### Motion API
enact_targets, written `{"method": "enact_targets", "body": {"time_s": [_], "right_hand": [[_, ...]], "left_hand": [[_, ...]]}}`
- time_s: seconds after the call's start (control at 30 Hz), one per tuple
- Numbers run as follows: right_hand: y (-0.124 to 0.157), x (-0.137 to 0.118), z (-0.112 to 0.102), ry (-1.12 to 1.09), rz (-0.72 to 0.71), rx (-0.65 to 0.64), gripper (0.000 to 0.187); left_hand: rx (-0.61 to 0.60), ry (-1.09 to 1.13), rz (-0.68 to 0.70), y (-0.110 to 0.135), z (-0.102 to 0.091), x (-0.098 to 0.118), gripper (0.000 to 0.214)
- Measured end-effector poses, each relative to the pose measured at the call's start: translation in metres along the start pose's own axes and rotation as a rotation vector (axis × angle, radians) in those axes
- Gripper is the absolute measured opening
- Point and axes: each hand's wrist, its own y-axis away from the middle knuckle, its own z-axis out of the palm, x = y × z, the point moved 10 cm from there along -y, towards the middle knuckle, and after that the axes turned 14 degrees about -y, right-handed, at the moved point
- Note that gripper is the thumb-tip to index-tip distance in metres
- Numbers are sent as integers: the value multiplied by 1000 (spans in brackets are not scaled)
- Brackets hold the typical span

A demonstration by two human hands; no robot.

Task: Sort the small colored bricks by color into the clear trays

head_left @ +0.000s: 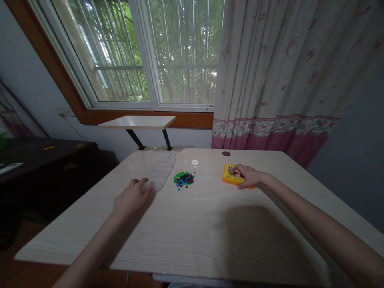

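My left hand (132, 198) is closed at the near end of a clear plastic bag (162, 168), a long crinkled sheet lying flat on the table. A fingertip shows through the plastic. My right hand (251, 177) grips a yellow box (228, 179) with dark print on its top, fingers over the upper face and thumb at the near side. The box rests on the table, its right part hidden under the hand. Between my hands lies a heap of small green, blue and dark brown plastic pieces (183, 179), too small to make out singly.
The pale wooden table (180, 232) has a raised shelf (141, 121) on black legs at its back left. A round dark cable hole (226, 153) and a small white ring (195, 162) are near the back. Behind hang curtains (270, 80) beside a window. A dark desk (60, 160) stands left.
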Motion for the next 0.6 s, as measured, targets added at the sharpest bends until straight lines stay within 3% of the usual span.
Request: {"method": "enact_targets", "body": {"time_s": [0.13, 0.23, 0.3, 0.37, 0.47, 0.6], "right_hand": [[-12, -6, 6, 2, 7, -81, 73], [-18, -24, 1, -89, -52, -36, 80], [-24, -42, -8, -192, -102, 41, 87], [-33, -68, -19, -312, -181, 144, 94], [-46, -117, -28, -519, -339, 260, 101], [-53, -176, -19, -811, -589, 311, 107]], "left_hand": [[1, -32, -40, 4, -2, 3, 56], [19, -50, -45, 4, -9, 8, 51], [85, -32, 9, 1, -21, 23, 47], [146, 44, 134, -3, -33, 51, 44], [138, 232, 382, -9, -41, 109, 45], [165, 482, 538, -15, -44, 161, 49]]}}
